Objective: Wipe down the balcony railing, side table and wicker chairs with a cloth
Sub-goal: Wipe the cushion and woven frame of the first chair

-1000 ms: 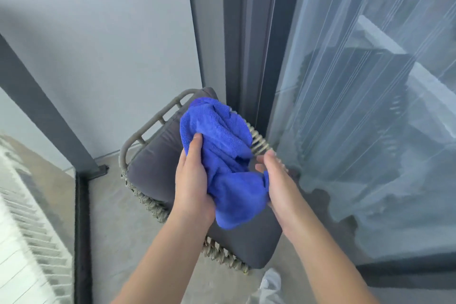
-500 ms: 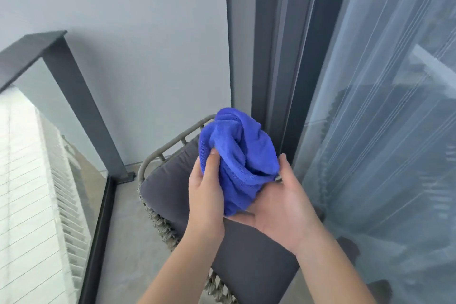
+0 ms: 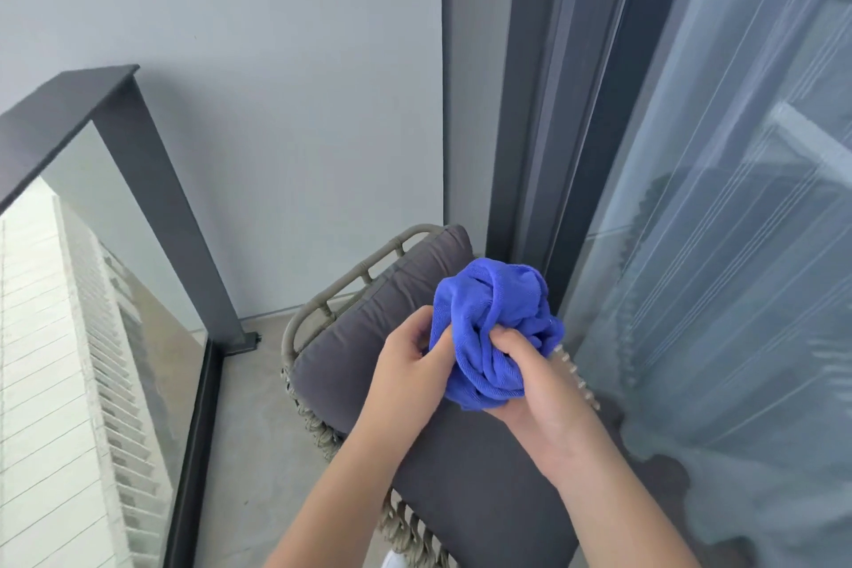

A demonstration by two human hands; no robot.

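Note:
A bright blue cloth (image 3: pixel 493 314) is bunched into a ball above the chair. My right hand (image 3: pixel 535 387) cups it from below with fingers dug into its folds. My left hand (image 3: pixel 410 374) pinches its left edge. Below them stands a wicker chair (image 3: pixel 322 304) with a grey woven frame and dark grey cushions (image 3: pixel 461 466). The dark metal balcony railing (image 3: pixel 69 106) with a glass panel runs along the left. No side table is in view.
A pale grey wall (image 3: pixel 276 83) closes the far end. A dark sliding-door frame (image 3: pixel 553 106) and glass with a sheer curtain (image 3: pixel 737 244) fill the right. Concrete floor (image 3: pixel 249 452) lies between the railing and the chair. A white shoe tip (image 3: pixel 394 560) shows at the bottom.
The view has tilted up and left, bringing the railing top into sight. The cloth went from hanging loosely to a tight ball, and my right hand's fingers have closed into it.

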